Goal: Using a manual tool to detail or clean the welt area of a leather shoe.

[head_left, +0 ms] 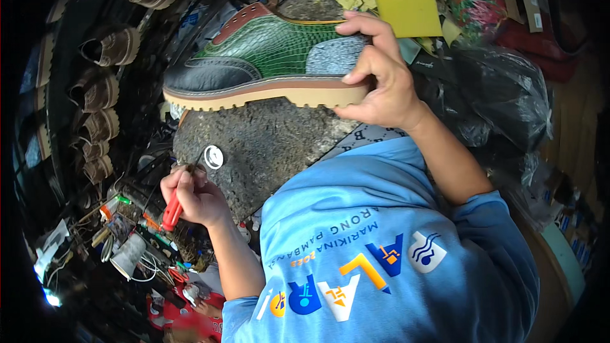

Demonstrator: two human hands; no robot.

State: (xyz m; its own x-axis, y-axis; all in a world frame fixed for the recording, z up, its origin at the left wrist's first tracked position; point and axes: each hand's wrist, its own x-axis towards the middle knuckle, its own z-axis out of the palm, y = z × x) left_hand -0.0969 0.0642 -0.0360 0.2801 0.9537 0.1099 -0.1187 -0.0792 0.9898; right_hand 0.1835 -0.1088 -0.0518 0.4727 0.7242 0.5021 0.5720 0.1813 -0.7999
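Observation:
My right hand (384, 82) is closed on the heel end of a shoe (273, 51), with the thumb and fingers spread along its side and sole. The shoe has a green scale-textured side, a black toe, a brown eyelet panel, a grey-blue heel patch and a tan lugged sole. It is held sideways, toe to the left, over a dark rough stone block (260, 146). Lower left, my left hand (200, 198) grips a red-handled tool (171, 211); its working end is hard to make out. Near these fingers is a small round white thing (214, 157).
Several brown shoes (109, 46) line a rack at the left. Cables, a white cup-like container (129, 254) and small tools clutter the lower left. Yellow sheets (405, 1) lie at the back, with black plastic (489, 95) at the right. Someone in red (190, 317) is partly visible below.

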